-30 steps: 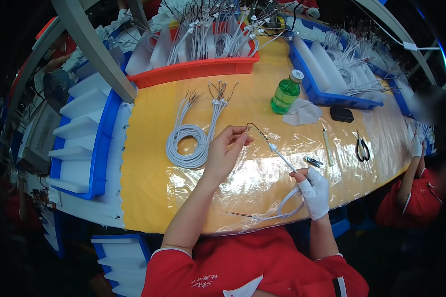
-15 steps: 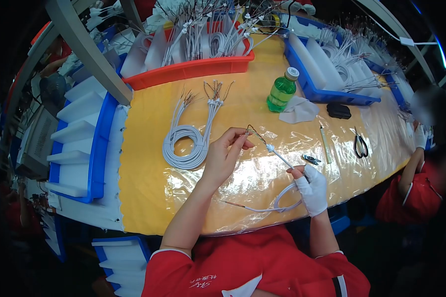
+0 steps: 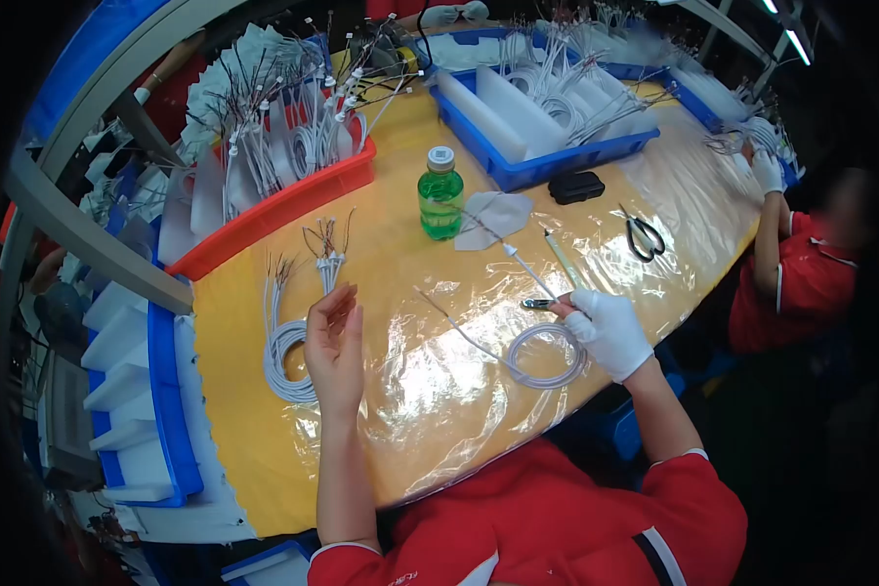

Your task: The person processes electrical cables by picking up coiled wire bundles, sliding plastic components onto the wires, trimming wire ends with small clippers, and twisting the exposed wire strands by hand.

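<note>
My right hand (image 3: 607, 334), in a white glove with bare fingertips, pinches a white cable (image 3: 534, 271). The cable's upper end points away from me, with a white collar and thin dark wires past it, blurred. Its lower part lies in a loose coil (image 3: 514, 363) on the table below that hand, one thin end stretching left. My left hand (image 3: 334, 350) is bare and raised above the table, empty, its fingers loosely curved and apart from the thumb. Next to it lie coiled white cables (image 3: 283, 363) with stripped wire ends, partly hidden by this hand.
A green bottle (image 3: 440, 195) stands beside a white cloth (image 3: 498, 217). Past my right hand are small clippers (image 3: 536, 304), a thin pen-like tool (image 3: 560, 256), black scissors (image 3: 644, 238) and a black case (image 3: 576, 187). Red (image 3: 293, 212) and blue (image 3: 581, 154) trays hold cables. A co-worker sits at right.
My left hand has let go of the cable's wire end and drawn back left. My right hand still holds the cable. The view has turned toward the right.
</note>
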A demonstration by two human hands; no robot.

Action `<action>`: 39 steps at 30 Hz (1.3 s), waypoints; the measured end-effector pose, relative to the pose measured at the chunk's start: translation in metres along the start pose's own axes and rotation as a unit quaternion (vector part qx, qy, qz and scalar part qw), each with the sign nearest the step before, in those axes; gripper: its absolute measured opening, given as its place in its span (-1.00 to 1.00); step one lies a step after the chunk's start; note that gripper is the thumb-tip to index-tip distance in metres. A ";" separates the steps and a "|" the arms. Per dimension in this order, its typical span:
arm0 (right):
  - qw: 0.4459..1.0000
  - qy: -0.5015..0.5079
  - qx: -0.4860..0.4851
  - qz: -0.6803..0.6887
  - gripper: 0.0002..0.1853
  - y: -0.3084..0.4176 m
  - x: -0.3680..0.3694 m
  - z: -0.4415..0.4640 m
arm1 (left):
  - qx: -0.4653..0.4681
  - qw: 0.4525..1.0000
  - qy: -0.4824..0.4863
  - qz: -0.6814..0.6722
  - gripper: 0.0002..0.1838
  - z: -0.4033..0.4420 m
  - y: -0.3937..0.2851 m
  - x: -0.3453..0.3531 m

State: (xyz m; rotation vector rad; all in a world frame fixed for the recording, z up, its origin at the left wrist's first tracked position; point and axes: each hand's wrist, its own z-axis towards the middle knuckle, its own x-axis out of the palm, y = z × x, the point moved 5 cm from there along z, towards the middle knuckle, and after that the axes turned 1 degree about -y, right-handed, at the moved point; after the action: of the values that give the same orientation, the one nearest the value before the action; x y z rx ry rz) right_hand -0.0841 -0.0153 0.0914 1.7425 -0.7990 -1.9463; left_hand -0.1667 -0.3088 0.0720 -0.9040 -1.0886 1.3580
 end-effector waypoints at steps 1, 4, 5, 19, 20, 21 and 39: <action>0.997 -0.052 0.031 0.055 -0.81 -0.005 -0.017 0.001 | 0.021 1.000 0.012 0.015 -0.81 -0.005 -0.019 0.003; 0.963 -0.205 0.005 0.176 -0.78 -0.023 -0.068 0.013 | 0.246 0.941 0.187 0.135 -0.74 -0.029 -0.108 0.039; 0.934 -0.238 0.030 0.266 -0.77 -0.033 -0.078 0.023 | 0.358 0.880 0.247 0.190 -0.72 -0.039 -0.143 0.059; 0.792 -0.384 -0.001 0.475 -0.72 -0.100 -0.103 0.232 | 0.456 0.845 0.254 0.114 -0.90 -0.109 -0.215 0.076; 0.788 -0.389 0.000 0.476 -0.72 -0.102 -0.106 0.239 | 0.448 0.839 0.283 0.128 -0.81 -0.104 -0.204 0.070; 0.824 -0.338 0.016 0.454 -0.69 -0.105 -0.101 0.248 | 0.437 0.831 0.312 0.143 -0.72 -0.099 -0.190 0.063; 0.921 -0.192 0.041 0.336 -0.62 -0.142 -0.005 0.092 | -0.021 0.829 0.220 0.513 -0.65 -0.019 -0.022 -0.077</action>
State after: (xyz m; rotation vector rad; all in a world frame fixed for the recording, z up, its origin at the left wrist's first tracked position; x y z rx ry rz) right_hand -0.1635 0.1086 0.0075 0.9193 -1.4092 -1.7761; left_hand -0.1351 -0.3844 0.0821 -1.8768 -0.2047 1.8112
